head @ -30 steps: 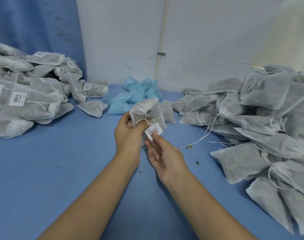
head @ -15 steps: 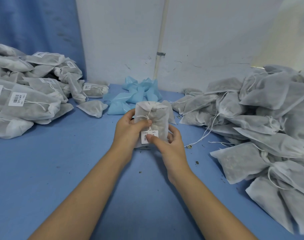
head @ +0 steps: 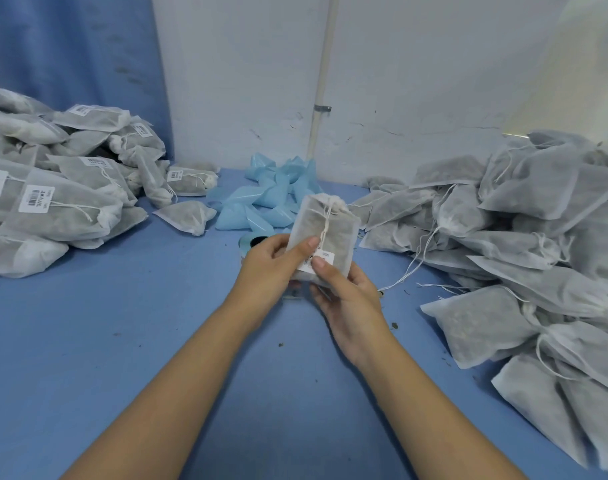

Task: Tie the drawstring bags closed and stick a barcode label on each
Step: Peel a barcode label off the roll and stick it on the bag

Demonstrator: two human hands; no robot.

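Both hands hold one bag (head: 330, 230) up over the middle of the table (head: 122, 341), between the two piles and in front of a heap of blue scraps (head: 268, 199). The bag stands nearly upright, its gathered neck on top, and its drawstring (head: 326, 218) is knotted there and hangs down the front. The left hand (head: 271, 261) grips the bag's left edge, with its fingers curled behind and its thumb laid across the front. The right hand (head: 347, 299) cups the bottom of the bag, fingers behind, and its thumb presses on the label (head: 325, 255), which sits low on the front of the bag. Both thumbs partly cover the label, so its print cannot be read. The two thumbs lie close together, one just above the other. A pile of tied bags (head: 60, 209) lies on the left of the table, several of them showing barcode labels. A bigger pile of bags (head: 524, 258) fills the right side, with loose strings trailing and no labels showing. One small bag (head: 186, 216) lies alone near the left pile. The edge of a blue roll (head: 249, 241) peeks out just behind the left hand. Small dark crumbs dot the table near the right pile. A white wall (head: 417, 81) with a thin pipe (head: 325, 64) stands behind, and a blue curtain (head: 70, 46) hangs on the left.
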